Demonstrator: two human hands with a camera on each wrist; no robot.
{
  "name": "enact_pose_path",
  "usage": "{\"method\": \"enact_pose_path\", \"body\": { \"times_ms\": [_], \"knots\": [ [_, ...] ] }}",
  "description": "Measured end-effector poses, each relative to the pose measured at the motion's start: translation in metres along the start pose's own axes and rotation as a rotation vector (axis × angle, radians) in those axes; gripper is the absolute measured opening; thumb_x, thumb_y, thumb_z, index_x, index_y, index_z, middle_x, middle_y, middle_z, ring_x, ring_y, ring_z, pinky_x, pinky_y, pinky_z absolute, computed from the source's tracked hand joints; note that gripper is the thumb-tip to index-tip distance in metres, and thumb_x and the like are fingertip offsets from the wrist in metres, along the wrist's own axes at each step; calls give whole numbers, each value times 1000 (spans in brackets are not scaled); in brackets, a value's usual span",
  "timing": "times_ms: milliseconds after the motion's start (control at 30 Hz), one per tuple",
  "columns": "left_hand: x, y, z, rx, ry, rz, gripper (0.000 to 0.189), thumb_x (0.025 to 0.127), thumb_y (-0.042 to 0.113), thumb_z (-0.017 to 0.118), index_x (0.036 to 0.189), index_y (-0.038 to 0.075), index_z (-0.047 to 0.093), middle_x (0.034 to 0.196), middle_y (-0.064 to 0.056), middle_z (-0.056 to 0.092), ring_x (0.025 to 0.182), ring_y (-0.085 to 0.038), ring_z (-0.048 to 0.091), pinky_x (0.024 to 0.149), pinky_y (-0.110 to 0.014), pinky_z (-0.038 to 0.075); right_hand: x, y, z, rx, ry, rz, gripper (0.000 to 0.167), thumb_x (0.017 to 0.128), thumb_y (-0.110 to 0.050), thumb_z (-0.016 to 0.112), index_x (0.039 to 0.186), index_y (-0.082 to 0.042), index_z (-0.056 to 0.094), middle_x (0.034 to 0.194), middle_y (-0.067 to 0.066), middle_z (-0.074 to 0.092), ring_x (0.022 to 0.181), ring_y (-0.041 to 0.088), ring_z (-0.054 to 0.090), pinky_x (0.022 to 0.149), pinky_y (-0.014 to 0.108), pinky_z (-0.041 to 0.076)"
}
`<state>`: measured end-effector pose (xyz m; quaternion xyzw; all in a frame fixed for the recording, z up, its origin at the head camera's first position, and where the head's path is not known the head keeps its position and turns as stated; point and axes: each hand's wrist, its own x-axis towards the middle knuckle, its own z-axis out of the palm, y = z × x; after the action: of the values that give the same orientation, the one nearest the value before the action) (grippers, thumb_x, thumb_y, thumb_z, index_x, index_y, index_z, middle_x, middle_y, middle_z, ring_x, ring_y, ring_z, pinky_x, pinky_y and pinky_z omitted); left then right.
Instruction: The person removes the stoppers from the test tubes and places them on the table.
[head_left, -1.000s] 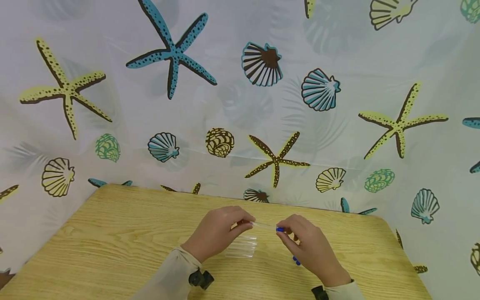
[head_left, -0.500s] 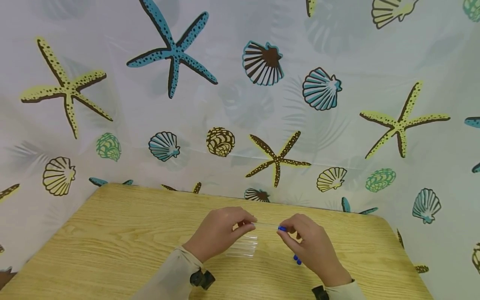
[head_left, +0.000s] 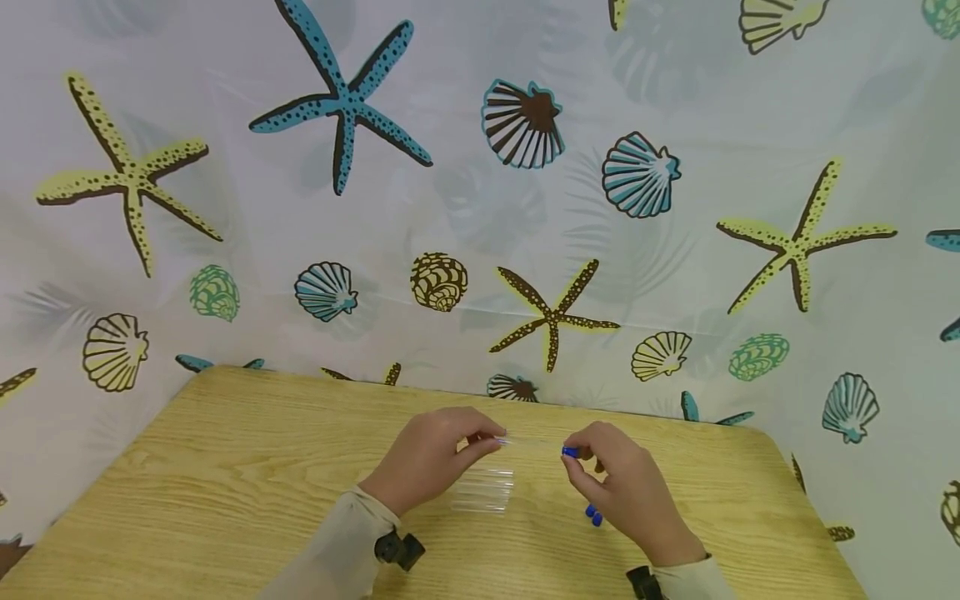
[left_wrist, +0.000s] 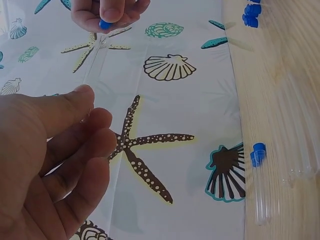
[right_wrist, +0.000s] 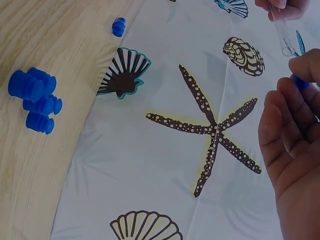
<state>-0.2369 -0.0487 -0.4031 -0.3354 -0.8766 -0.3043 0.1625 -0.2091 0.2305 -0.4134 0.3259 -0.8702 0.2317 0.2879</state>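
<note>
My left hand (head_left: 431, 458) pinches a clear test tube (left_wrist: 94, 65) between thumb and fingers, holding it above the table and pointing toward the other hand. My right hand (head_left: 626, 487) has a small blue cap (head_left: 570, 452) between thumb and fingertips. In the right wrist view, the tube's open mouth (right_wrist: 288, 50) is close to the held cap (right_wrist: 300, 82), with a small gap between them. Most of that cap is hidden by the fingers. Below the left hand, several clear tubes (head_left: 483, 492) lie side by side on the table.
Loose blue caps (right_wrist: 37, 97) are clustered on the wooden table (head_left: 247, 467) near the right hand. A tube with a blue cap (left_wrist: 258, 155) lies apart from the other tubes. Behind the table hangs a curtain (head_left: 465, 200) printed with shells and starfish.
My right hand has shifted slightly right with the cap, widening the space between the hands. Both hands have risen a little in the head view.
</note>
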Motion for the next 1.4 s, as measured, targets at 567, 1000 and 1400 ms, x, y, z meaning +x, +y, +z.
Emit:
{"method": "enact_pose_path", "body": {
  "times_ms": [567,1000,1400],
  "knots": [
    [-1,-13,-1,24,-8,-68,13,98,29,74,110,26,78,95,17,72,81,5,62,72,-27,55,-2,11,0,-17,-5,297,19,92,-5,74,108,-14,71,91,-7,68,79,5,61,64,25,53],
    [-1,-32,12,61,-87,-187,12,99,28,73,108,23,80,99,12,74,81,0,62,73,-26,54,-15,33,6,-16,-252,496,9,96,-11,70,104,-15,70,84,-9,71,73,6,65,62,25,52],
    [-7,-58,35,54,-186,-351,16,99,22,73,111,16,81,98,7,75,83,-7,65,78,-35,56,-23,49,10,-19,-405,606,3,96,-13,71,94,-12,69,73,-6,53,61,12,46,59,31,41]
  ]
}}
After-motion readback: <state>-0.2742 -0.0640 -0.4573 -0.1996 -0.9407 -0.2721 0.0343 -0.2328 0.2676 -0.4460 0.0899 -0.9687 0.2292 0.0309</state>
